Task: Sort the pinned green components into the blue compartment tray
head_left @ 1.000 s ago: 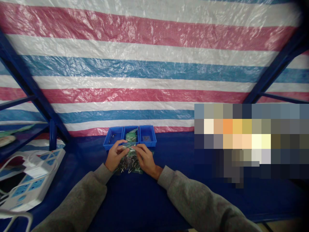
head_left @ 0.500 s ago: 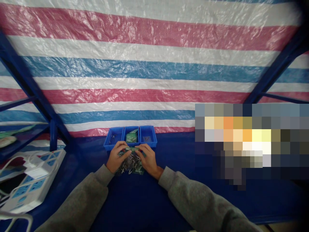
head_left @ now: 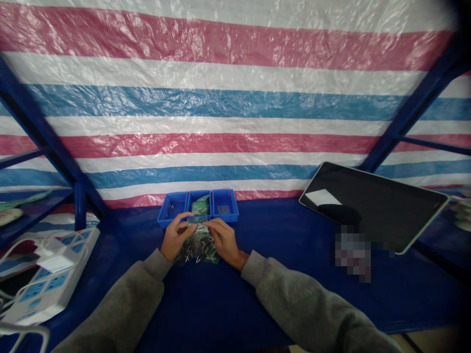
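A clear plastic bag of small metal pins (head_left: 198, 249) with green printing lies on the blue-covered bench. My left hand (head_left: 175, 237) and my right hand (head_left: 224, 242) both pinch its top edge, just in front of a row of three joined blue plastic bins (head_left: 174, 216). The left bin holds a few small metal pieces (head_left: 170, 211). Green packets (head_left: 200, 206) stand in the middle bin, and a small grey item (head_left: 222, 209) lies in the right bin.
A white power strip (head_left: 47, 279) with cables lies at the bench's left side, beside a blue metal shelf frame (head_left: 80, 206). A black tablet (head_left: 371, 206) with a white paper on it lies at the right. A striped tarpaulin (head_left: 221, 103) hangs behind.
My fingers have drawn the bag's top edge tighter and flatter. The hands have barely moved. A black tablet now shows at the right, where a blurred patch covered the earlier views.
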{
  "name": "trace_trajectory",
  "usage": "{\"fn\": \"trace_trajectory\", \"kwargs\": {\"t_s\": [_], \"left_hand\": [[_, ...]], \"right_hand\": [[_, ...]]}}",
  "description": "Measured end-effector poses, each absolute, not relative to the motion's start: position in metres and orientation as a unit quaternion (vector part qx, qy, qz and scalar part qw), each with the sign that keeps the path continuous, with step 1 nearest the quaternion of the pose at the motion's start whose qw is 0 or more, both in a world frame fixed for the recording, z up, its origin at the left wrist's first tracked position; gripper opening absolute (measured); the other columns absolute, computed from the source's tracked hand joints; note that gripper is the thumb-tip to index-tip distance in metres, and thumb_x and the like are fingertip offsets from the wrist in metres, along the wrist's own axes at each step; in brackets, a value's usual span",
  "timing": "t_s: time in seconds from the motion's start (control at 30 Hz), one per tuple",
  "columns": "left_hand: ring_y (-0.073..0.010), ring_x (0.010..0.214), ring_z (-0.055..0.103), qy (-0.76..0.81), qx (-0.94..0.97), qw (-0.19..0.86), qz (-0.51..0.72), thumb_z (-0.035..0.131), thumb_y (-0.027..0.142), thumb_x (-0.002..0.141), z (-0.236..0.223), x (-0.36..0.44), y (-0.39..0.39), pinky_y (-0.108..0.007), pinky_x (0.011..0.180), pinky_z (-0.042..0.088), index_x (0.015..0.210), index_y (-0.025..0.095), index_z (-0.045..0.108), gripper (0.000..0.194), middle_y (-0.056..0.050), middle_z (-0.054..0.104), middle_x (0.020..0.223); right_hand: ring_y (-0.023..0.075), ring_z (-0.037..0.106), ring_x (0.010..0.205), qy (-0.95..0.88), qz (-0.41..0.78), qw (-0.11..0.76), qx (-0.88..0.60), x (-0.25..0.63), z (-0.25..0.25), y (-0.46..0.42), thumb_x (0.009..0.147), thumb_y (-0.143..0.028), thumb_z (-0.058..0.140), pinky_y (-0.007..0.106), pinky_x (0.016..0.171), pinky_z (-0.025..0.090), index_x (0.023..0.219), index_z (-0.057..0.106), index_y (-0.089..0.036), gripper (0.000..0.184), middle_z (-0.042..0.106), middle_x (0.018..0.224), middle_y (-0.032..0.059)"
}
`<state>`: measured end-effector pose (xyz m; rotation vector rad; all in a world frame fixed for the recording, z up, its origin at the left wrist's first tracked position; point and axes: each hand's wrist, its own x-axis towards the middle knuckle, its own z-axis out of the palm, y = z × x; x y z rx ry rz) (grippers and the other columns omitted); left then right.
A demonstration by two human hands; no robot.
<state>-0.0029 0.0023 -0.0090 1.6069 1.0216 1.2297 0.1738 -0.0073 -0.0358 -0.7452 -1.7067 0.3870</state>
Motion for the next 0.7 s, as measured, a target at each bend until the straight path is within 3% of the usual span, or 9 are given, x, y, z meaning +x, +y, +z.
{"fn": "trace_trajectory", "kwargs": {"t_s": [0.13, 0.23, 0.4, 0.6, 0.7], "left_hand": [[-0.0165, 0.060, 0.062, 0.404, 0.620, 0.456, 0.494, 0.065, 0.039, 0.073, -0.0065, -0.0016, 0.0019, -0.026, 0.056, 0.049, 0.115, 0.015, 0.051, 0.050, -0.002, 0.065, 0.068], [-0.0159, 0.062, 0.060, 0.408, 0.625, 0.462, 0.480, 0.062, 0.040, 0.076, -0.0067, -0.0018, 0.0031, -0.026, 0.058, 0.048, 0.107, 0.014, 0.056, 0.040, -0.002, 0.064, 0.070], [-0.0200, 0.084, 0.058, 0.379, 0.690, 0.400, 0.469, 0.048, 0.045, 0.085, -0.0083, -0.0052, 0.0065, -0.031, 0.075, 0.047, 0.094, 0.012, 0.064, 0.037, -0.008, 0.063, 0.091], [-0.0225, 0.097, 0.053, 0.385, 0.751, 0.275, 0.461, 0.062, 0.040, 0.077, -0.0100, -0.0067, 0.0083, -0.033, 0.086, 0.044, 0.088, 0.017, 0.066, 0.026, -0.009, 0.057, 0.100], [-0.0207, 0.092, 0.057, 0.409, 0.737, 0.290, 0.453, 0.061, 0.036, 0.078, -0.0130, -0.0052, 0.0084, -0.034, 0.086, 0.044, 0.088, 0.016, 0.063, 0.022, -0.006, 0.061, 0.094]], "right_hand": [[0.0153, 0.056, 0.091, -0.722, 0.151, 0.588, -0.331, 0.1721, -0.0378, -0.0053, 0.089, -0.015, 0.044, 0.029, 0.080, 0.048, 0.106, 0.064, -0.024, 0.028, 0.057, 0.098, 0.0063], [0.0163, 0.055, 0.093, -0.707, 0.139, 0.599, -0.350, 0.1705, -0.0409, -0.0026, 0.086, -0.016, 0.051, 0.030, 0.082, 0.047, 0.101, 0.066, -0.024, 0.022, 0.053, 0.104, 0.0070], [0.0168, 0.055, 0.092, -0.709, 0.144, 0.589, -0.359, 0.1721, -0.0391, -0.0027, 0.086, -0.017, 0.052, 0.031, 0.083, 0.045, 0.092, 0.066, -0.022, 0.016, 0.058, 0.097, 0.0055], [0.0155, 0.058, 0.079, -0.707, 0.142, 0.583, -0.374, 0.1715, -0.0385, -0.0046, 0.086, -0.020, 0.052, 0.030, 0.078, 0.044, 0.087, 0.063, -0.019, 0.011, 0.064, 0.083, 0.0028], [0.0153, 0.059, 0.075, -0.698, 0.148, 0.587, -0.383, 0.1699, -0.0404, -0.0057, 0.085, -0.024, 0.054, 0.029, 0.077, 0.045, 0.091, 0.062, -0.019, 0.011, 0.064, 0.079, 0.0020]]}}
